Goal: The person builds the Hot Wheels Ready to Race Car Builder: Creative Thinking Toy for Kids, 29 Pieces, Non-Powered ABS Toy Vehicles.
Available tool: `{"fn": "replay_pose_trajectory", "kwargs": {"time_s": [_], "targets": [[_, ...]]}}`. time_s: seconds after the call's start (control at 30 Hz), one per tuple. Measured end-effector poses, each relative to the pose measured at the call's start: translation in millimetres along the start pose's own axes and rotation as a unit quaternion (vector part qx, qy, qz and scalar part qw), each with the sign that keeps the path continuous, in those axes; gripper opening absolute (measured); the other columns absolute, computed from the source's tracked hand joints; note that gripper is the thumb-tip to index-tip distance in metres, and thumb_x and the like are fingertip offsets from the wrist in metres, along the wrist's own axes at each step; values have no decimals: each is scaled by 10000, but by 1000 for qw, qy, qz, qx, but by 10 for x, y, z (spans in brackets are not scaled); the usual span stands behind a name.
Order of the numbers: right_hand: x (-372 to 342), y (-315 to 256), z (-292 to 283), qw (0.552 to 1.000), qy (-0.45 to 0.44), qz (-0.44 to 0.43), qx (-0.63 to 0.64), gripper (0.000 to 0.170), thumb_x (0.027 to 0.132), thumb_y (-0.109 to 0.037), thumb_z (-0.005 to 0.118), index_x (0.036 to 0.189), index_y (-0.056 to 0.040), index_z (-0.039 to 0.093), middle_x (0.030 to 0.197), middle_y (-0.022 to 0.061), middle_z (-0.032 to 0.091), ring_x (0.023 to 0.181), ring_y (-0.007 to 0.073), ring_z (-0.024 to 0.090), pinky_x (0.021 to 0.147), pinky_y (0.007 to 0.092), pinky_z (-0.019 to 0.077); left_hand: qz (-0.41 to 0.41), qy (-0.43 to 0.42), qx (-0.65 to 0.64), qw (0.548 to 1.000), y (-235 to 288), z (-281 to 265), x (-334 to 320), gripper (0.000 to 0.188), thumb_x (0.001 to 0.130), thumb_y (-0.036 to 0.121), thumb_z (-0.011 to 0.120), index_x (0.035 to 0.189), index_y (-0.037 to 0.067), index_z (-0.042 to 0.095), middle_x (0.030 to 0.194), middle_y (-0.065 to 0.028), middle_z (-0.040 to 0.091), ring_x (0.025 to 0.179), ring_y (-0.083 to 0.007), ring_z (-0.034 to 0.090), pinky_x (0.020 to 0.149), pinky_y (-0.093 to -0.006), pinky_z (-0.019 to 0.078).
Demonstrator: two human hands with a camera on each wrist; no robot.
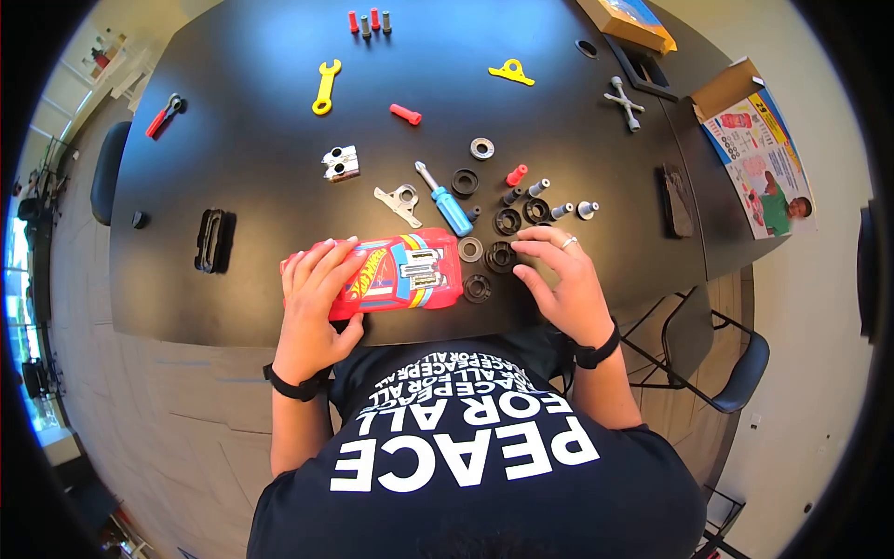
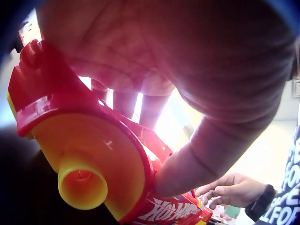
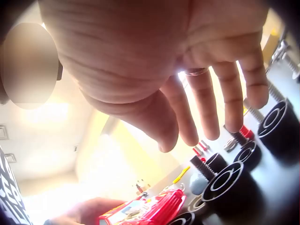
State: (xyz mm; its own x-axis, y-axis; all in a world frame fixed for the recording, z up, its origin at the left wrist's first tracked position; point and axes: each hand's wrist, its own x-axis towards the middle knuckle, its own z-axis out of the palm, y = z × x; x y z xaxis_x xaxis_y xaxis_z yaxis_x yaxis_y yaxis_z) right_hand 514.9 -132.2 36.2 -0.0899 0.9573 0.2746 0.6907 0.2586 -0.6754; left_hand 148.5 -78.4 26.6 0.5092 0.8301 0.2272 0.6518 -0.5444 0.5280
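A red toy car (image 1: pixel 386 273) with a yellow Hot Wheels logo lies at the table's near edge. My left hand (image 1: pixel 315 293) grips its left end, thumb on the near side and fingers over the top. A yellow wheel arch (image 2: pixel 89 131) with a hollow yellow post shows beneath that thumb. My right hand (image 1: pixel 565 279) hovers with loosely bent fingers beside a black toy wheel (image 1: pixel 500 257), and nothing sits between its fingers and thumb. In the right wrist view, black wheels (image 3: pixel 222 183) stand below the fingertips. Between car and hand lies a grey ring (image 1: pixel 470 250).
A blue-handled screwdriver (image 1: pixel 451 210) lies beyond the car, by a grey bracket (image 1: pixel 399 203) and a chrome engine block (image 1: pixel 341 163). Several pegs (image 1: pixel 538 187) stand among the wheels. Farther off are a yellow wrench (image 1: pixel 326 88), a cross wrench (image 1: pixel 623 104) and a printed box (image 1: pixel 754 154).
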Motion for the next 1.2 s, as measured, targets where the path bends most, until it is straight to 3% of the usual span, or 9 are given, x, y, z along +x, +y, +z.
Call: {"fn": "replay_pose_trajectory", "kwargs": {"time_s": [0.13,0.2,0.43,0.63,0.7,0.77,0.87,1.07,1.2], "targets": [[-67,66,-22,999,15,9,-30,374,884,-17,850,1245,-19,751,1302,124,729,1121,336,704,979,415,573,7,-5,2,1000,17,23,49,730,737,83,768,1461,86,673,1603,-119,617,1510,-391,502,1312,-591,267],[-48,4,17,992,-36,122,26,448,874,-15,853,1303,-46,729,1330,104,721,1096,323,712,941,399,585,10,-3,4,1000,24,33,64,735,737,82,770,1465,88,670,1602,-118,617,1512,-390,500,1312,-591,267],[-63,152,299,995,-69,66,-29,594,858,-6,844,1417,-88,663,1425,99,672,1190,356,702,971,438,604,6,-8,13,1000,54,17,39,774,742,88,792,1502,95,650,1638,-129,585,1530,-391,483,1313,-588,260],[-23,59,207,990,-59,118,41,609,896,22,820,1471,-55,633,1337,121,662,1023,236,729,880,346,618,-9,-60,12,998,-40,-196,-16,1052,656,206,949,1623,99,549,1765,-172,428,1611,-413,390,1333,-574,223],[-67,65,190,990,-34,109,79,616,919,23,812,1499,-50,620,1323,122,647,993,196,725,848,320,622,-29,-47,15,998,-143,-275,-48,1198,521,88,1011,1627,136,556,1773,-131,422,1610,-398,396,1321,-560,281],[-101,70,204,929,-7,177,326,615,964,46,761,1548,-27,584,1340,111,598,1058,211,731,806,317,640,-49,-65,3,997,-295,-305,-104,1225,503,68,1009,1635,144,550,1772,-133,423,1613,-397,393,1319,-549,291],[-129,71,174,854,0,177,490,627,991,54,717,1586,4,529,1388,121,562,1099,251,731,787,321,657,-55,-82,-1,995,-431,-289,-116,1235,497,1,974,1644,110,531,1759,-157,440,1608,-404,404,1306,-496,370],[-142,34,160,718,-26,169,675,608,980,31,719,1554,13,518,1401,169,611,1210,295,711,845,374,667,-38,-29,-101,994,-528,-190,-213,964,625,65,970,1535,89,651,1554,-181,605,1417,-398,592,1189,-482,484],[-63,89,339,759,-65,50,645,582,952,-10,779,1493,5,563,1397,175,650,1245,281,692,934,404,636,3,2,-155,988,-456,-213,-265,859,672,267,1031,1447,50,731,1460,-242,637,1342,-413,638,1155,-482,496]]}}
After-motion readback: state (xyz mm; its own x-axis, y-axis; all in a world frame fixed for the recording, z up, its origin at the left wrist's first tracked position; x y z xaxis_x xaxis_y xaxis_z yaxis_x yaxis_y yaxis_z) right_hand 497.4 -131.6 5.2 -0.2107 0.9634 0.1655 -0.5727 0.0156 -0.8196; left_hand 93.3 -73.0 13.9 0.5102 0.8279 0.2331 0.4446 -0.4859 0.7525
